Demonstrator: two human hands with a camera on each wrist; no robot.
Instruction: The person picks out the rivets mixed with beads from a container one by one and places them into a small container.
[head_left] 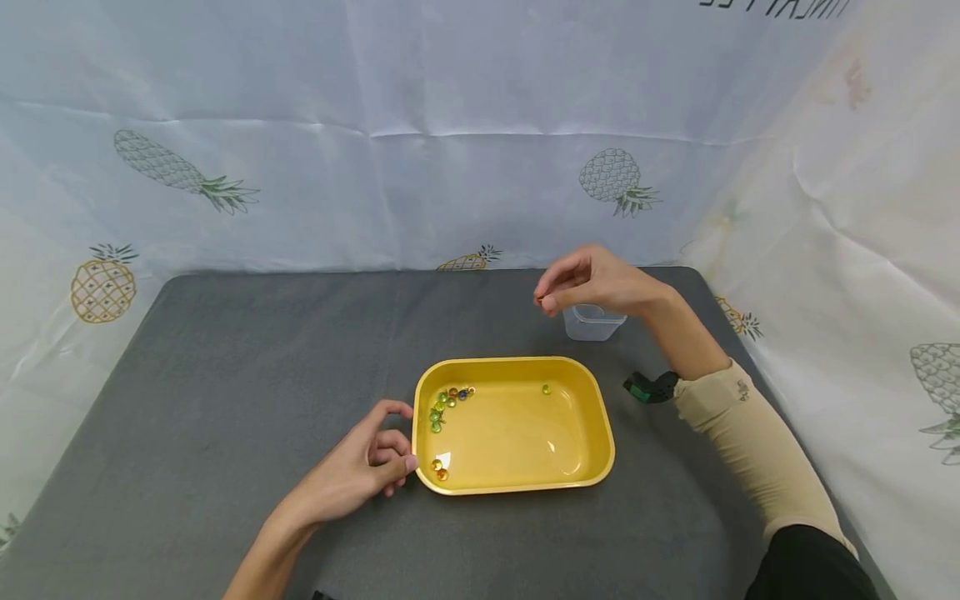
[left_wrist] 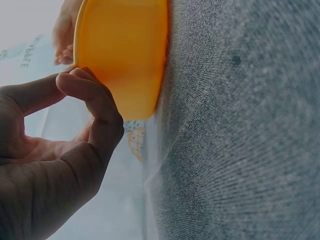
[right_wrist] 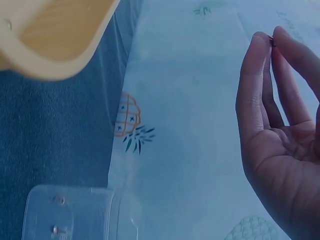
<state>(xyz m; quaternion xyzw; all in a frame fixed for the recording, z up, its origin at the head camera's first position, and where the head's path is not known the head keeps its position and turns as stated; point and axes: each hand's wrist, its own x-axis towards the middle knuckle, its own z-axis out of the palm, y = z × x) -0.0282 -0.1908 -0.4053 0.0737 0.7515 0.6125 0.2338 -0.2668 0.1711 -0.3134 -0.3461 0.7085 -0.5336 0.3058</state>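
A yellow tray [head_left: 517,490] holds several small glass beads: a green and blue cluster [head_left: 442,406] along its left side, amber ones [head_left: 441,473] at the lower left corner and a lone green one [head_left: 546,389] toward the upper right. My left hand [head_left: 363,467] holds the tray's left rim with curled fingers; its thumb touches the edge. Up beyond the tray, my right hand [head_left: 600,282] pinches a small reddish-brown thing [head_left: 538,300] between thumb and fingertips; its exact kind is too small to tell. Below that hand stands a clear plastic container [head_left: 588,327], partly hidden by it.
Inside the clear container lie a couple of small reddish things [right_wrist: 60,200]. A dark strap with a green patch [head_left: 651,387] hangs by the right wrist. Grey cloth [head_left: 285,358] covers the table, and a pineapple-print curtain [head_left: 420,192] encloses its back and sides.
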